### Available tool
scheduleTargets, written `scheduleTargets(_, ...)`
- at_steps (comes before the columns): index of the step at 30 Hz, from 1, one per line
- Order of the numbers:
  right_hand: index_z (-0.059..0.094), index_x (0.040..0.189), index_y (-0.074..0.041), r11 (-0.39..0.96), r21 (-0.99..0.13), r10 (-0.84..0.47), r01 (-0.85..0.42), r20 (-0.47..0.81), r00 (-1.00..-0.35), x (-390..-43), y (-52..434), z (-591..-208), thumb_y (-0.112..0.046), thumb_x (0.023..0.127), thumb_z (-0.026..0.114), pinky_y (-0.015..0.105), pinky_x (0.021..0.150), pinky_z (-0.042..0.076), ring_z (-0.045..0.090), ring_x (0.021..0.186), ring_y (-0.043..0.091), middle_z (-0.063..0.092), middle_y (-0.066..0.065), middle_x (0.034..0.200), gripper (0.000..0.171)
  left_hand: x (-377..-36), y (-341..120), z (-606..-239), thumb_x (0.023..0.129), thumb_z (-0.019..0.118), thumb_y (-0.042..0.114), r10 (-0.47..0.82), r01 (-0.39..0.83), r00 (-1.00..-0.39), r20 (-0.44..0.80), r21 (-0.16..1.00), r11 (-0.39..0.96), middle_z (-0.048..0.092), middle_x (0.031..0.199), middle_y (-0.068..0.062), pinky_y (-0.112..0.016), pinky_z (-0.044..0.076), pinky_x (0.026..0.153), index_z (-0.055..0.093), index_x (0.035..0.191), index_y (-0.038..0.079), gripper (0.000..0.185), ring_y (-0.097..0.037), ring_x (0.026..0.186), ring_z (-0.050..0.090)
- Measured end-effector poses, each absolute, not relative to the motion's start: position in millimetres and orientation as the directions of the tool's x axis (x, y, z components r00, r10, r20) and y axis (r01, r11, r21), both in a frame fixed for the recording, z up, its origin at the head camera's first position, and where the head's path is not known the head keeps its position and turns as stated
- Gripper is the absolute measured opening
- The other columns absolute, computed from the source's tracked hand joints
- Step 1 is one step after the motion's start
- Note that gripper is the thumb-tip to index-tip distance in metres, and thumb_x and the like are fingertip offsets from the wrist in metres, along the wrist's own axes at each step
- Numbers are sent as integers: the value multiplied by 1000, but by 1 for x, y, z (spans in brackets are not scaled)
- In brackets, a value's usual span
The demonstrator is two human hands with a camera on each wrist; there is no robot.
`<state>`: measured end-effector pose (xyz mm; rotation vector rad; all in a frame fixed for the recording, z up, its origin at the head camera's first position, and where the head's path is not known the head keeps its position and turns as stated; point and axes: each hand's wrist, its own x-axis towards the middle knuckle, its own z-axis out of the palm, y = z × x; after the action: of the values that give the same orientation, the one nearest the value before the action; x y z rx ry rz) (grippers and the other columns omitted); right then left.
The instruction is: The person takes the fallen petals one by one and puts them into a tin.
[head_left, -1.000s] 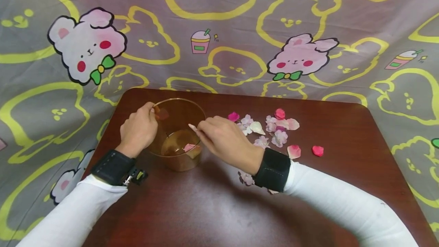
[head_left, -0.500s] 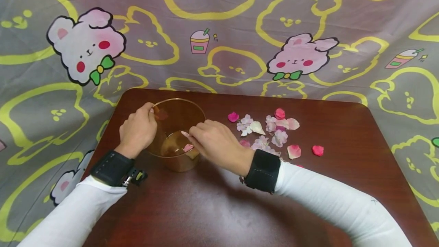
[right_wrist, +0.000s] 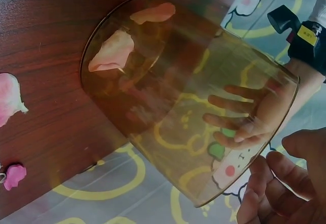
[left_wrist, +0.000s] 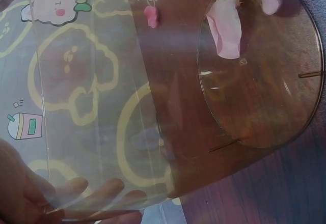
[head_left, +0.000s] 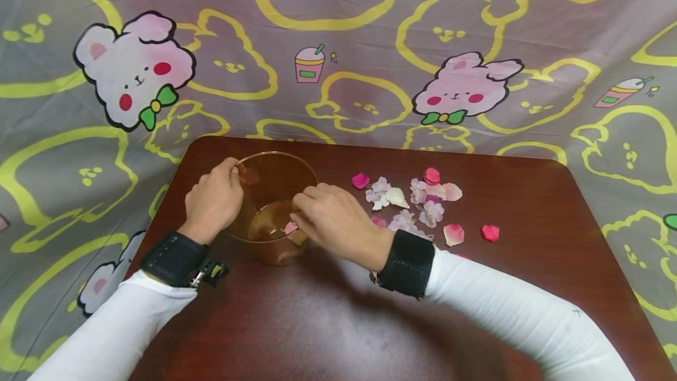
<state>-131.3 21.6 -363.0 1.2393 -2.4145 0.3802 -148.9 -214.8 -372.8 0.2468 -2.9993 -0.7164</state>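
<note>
A see-through amber container [head_left: 277, 178] stands on the brown table. My left hand [head_left: 214, 200] grips its left rim, fingers spread along the outside wall as seen through the plastic in the right wrist view. My right hand [head_left: 341, 225] is at the right rim, thumb and fingers loosely bent and apart, with nothing between them. Inside the container, one pale pink petal [right_wrist: 113, 52] lies near the bottom. A second petal [right_wrist: 153, 14] shows close by it, low in the container.
Loose petals and blossoms lie right of the container, among them a white petal [head_left: 396, 197], pale blossoms [head_left: 431, 214], a pink petal [head_left: 453, 234] and a red petal [head_left: 490, 233]. A cartoon-print cloth [head_left: 365, 34] hangs behind the table [head_left: 508, 287].
My right hand has moved slightly left and down over the rim and let go of the petal it pinched. That petal is now low in the container. My left hand stays put.
</note>
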Motion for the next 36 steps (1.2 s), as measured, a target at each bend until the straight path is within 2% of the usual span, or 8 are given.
scheduleTargets(8,68,95,-12,580,-95,-696,-809,458,-553,-131,28,-358,-22,95,70,29,70,49,60,74,16,66,-2,83,10,-150,-215,-373,110,27,28,-191,-164,-982,13,456,875,67,118,-29,-64,46,74,55,132,11,40,-54,105,64)
scheduleTargets(15,69,104,-10,587,-154,-676,-795,448,-585,-134,42,-354,-21,95,70,30,73,52,63,79,17,70,1,91,15,-150,-214,-373,110,27,29,-190,-170,-982,-1,454,875,67,118,-28,-63,46,75,52,137,11,41,-54,105,65)
scheduleTargets(36,72,109,-9,671,-244,-605,-700,366,-707,-152,77,-367,-25,93,73,33,73,57,67,83,19,74,4,96,23,-149,-214,-372,110,27,28,-190,-170,-982,-2,459,872,66,122,-28,-63,46,76,51,139,12,41,-53,107,64)
